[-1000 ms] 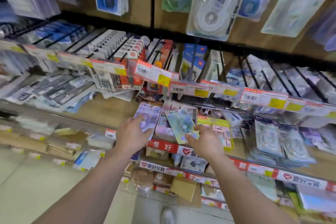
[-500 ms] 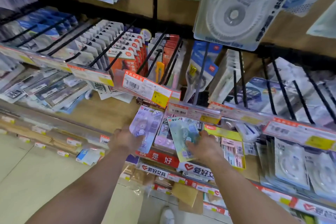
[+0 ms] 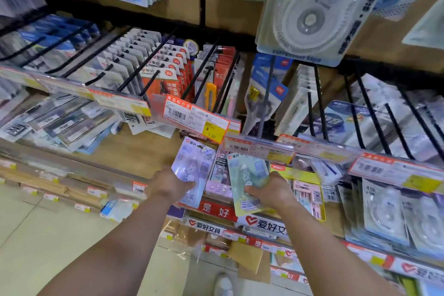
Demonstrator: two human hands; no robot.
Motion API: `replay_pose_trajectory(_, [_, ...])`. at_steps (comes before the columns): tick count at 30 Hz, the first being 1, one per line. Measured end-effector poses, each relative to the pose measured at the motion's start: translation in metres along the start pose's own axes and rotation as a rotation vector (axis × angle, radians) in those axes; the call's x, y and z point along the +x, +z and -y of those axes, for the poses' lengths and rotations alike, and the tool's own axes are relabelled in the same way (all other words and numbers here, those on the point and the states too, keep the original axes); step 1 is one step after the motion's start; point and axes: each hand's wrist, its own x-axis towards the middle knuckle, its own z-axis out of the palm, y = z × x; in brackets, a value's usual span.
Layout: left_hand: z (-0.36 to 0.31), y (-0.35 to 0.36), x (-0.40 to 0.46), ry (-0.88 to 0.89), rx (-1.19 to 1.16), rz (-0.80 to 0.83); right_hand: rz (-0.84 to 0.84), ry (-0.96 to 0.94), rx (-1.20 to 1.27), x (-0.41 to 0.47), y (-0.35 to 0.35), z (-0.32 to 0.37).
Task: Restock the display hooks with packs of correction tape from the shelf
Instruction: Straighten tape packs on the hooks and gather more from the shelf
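Left hand (image 3: 168,184) grips a purple pack (image 3: 192,170), right hand (image 3: 271,193) a green pack (image 3: 248,175), neither on the hooks (image 3: 209,67) yet.

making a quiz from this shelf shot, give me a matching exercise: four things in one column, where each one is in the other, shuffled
1. purple pack
2. green pack
3. big white tape pack
4. yellow price tag

a. hanging at upper right
b. in the right hand
c. on the hook rail at centre
d. in the left hand

Pairs: 1-d, 2-b, 3-a, 4-c
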Motion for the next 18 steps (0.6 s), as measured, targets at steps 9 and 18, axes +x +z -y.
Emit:
replay_pose_trajectory(9, [0.03,0.008,-0.035,0.015,-0.496,0.002,-0.016,-0.014,0.234,-0.036,0.017,-0.011])
replay_pose_trajectory(18, [0.051,-0.017,-0.097,0.158,-0.791,0.071,-0.005,-0.171,0.558,-0.112,0.042,-0.003])
